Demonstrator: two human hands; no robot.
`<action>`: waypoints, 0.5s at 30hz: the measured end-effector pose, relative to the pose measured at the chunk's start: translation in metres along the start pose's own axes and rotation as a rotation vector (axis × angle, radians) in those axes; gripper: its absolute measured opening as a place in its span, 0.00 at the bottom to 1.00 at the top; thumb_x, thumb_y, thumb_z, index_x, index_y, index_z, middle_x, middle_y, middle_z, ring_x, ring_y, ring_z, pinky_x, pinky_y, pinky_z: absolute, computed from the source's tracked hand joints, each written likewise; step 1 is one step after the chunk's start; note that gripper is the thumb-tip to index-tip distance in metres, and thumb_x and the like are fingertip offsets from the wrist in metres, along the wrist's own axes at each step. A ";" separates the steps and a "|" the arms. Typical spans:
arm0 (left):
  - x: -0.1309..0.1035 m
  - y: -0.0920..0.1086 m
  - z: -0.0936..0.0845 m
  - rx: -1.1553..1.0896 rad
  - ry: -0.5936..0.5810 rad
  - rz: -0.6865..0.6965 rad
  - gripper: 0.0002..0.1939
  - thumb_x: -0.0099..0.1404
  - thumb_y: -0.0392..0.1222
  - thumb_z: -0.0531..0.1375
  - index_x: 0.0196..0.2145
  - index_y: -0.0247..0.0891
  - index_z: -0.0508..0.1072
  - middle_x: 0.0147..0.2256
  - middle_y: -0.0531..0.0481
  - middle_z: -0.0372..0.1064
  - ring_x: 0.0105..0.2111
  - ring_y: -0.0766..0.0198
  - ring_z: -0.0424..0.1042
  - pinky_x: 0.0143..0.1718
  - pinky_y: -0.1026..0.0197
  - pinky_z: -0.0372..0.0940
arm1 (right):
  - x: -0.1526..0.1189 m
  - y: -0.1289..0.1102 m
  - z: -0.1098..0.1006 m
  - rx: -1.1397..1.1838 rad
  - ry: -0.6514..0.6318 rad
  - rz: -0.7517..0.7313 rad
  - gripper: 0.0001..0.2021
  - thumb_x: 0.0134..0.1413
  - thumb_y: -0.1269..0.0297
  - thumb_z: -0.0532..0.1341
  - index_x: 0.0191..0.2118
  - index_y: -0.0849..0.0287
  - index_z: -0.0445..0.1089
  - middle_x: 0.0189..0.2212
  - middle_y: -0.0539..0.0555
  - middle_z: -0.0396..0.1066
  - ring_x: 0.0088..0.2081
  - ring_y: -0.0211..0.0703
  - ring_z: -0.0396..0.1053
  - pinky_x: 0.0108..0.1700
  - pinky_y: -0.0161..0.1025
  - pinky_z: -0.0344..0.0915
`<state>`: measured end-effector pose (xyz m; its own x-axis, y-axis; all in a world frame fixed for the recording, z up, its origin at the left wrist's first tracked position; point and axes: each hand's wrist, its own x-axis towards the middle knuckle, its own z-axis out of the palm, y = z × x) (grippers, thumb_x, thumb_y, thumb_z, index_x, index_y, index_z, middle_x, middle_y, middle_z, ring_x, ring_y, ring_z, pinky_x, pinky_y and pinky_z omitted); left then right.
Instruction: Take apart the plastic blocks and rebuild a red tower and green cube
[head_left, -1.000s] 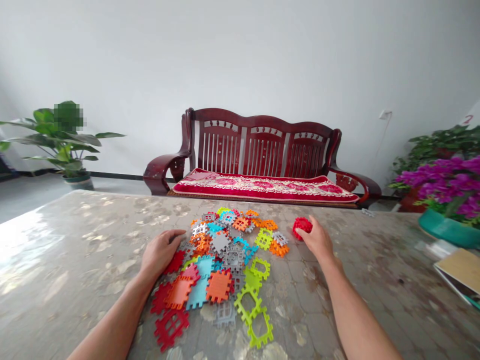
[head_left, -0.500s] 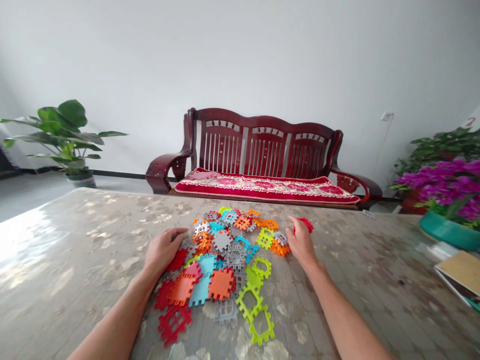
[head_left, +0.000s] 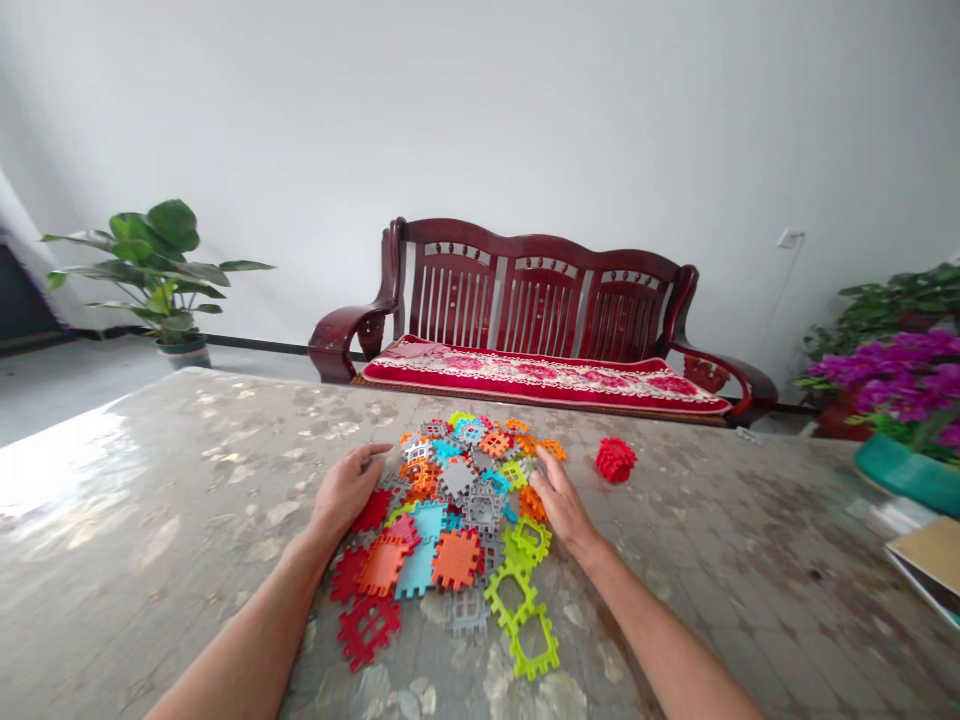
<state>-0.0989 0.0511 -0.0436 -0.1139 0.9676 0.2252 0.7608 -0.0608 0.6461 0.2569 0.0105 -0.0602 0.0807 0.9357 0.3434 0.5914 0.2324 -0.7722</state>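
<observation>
A pile of interlocking plastic tiles with toothed edges lies on the table. My left hand (head_left: 351, 492) rests at the pile's left edge, fingers stretched forward, by a dark red tile (head_left: 372, 512). Against the right edge lies my right hand (head_left: 562, 498), its fingers extended beside an orange tile (head_left: 532, 503) and partly over the pieces. Neither hand appears to grip anything. To the right of the pile sits a small red block of toothed pieces (head_left: 616, 460). Nearer me are lime green frame tiles (head_left: 535, 645), a red window tile (head_left: 369, 632) and a grey window tile (head_left: 466, 610).
The table (head_left: 187, 520) has a glossy patterned cover. Behind it stands a dark wooden bench (head_left: 536, 290) with a red floral cushion (head_left: 540, 378). At the right are a teal flowerpot (head_left: 907, 475) and a notebook (head_left: 930, 555). A leafy plant (head_left: 169, 265) stands at the left.
My right hand has moved left, away from the red block to the pile's right edge. The block is now fully visible. My left hand stays by the pile; the view has shifted slightly.
</observation>
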 end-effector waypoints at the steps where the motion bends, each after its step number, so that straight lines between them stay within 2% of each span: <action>1: 0.000 0.000 0.001 -0.020 -0.001 0.012 0.21 0.64 0.46 0.52 0.51 0.44 0.76 0.47 0.51 0.78 0.45 0.59 0.75 0.47 0.62 0.66 | -0.001 -0.006 -0.001 0.000 0.015 -0.038 0.26 0.60 0.56 0.52 0.62 0.56 0.60 0.62 0.58 0.62 0.63 0.47 0.58 0.65 0.50 0.54; 4: 0.001 -0.002 0.003 -0.058 -0.002 0.029 0.22 0.64 0.47 0.51 0.51 0.43 0.76 0.47 0.52 0.78 0.44 0.59 0.76 0.46 0.63 0.67 | -0.006 -0.026 -0.008 -0.060 0.052 -0.152 0.22 0.59 0.57 0.55 0.57 0.55 0.67 0.57 0.57 0.67 0.61 0.49 0.61 0.64 0.50 0.54; 6: 0.001 -0.003 0.004 -0.069 -0.002 0.029 0.22 0.64 0.47 0.51 0.51 0.42 0.76 0.46 0.51 0.78 0.44 0.60 0.76 0.46 0.63 0.67 | -0.011 -0.043 -0.009 -0.115 0.017 -0.171 0.20 0.58 0.58 0.56 0.54 0.55 0.70 0.53 0.57 0.71 0.57 0.50 0.64 0.62 0.49 0.57; 11: 0.001 -0.005 0.006 -0.067 -0.014 0.050 0.20 0.64 0.45 0.52 0.49 0.42 0.77 0.46 0.50 0.78 0.46 0.59 0.75 0.47 0.62 0.66 | -0.025 -0.080 0.004 -0.322 -0.129 -0.091 0.28 0.51 0.55 0.64 0.58 0.53 0.66 0.52 0.57 0.73 0.53 0.55 0.67 0.56 0.50 0.61; 15: 0.000 -0.003 0.004 -0.053 -0.038 0.048 0.20 0.65 0.45 0.52 0.49 0.42 0.77 0.47 0.50 0.78 0.47 0.58 0.75 0.48 0.61 0.66 | -0.025 -0.094 0.014 -0.391 -0.173 -0.016 0.32 0.47 0.56 0.66 0.60 0.55 0.64 0.48 0.58 0.74 0.49 0.57 0.68 0.53 0.51 0.62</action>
<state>-0.0983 0.0521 -0.0483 -0.0528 0.9719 0.2292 0.7300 -0.1191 0.6730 0.1878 -0.0309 -0.0034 -0.0473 0.9713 0.2331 0.8537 0.1604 -0.4955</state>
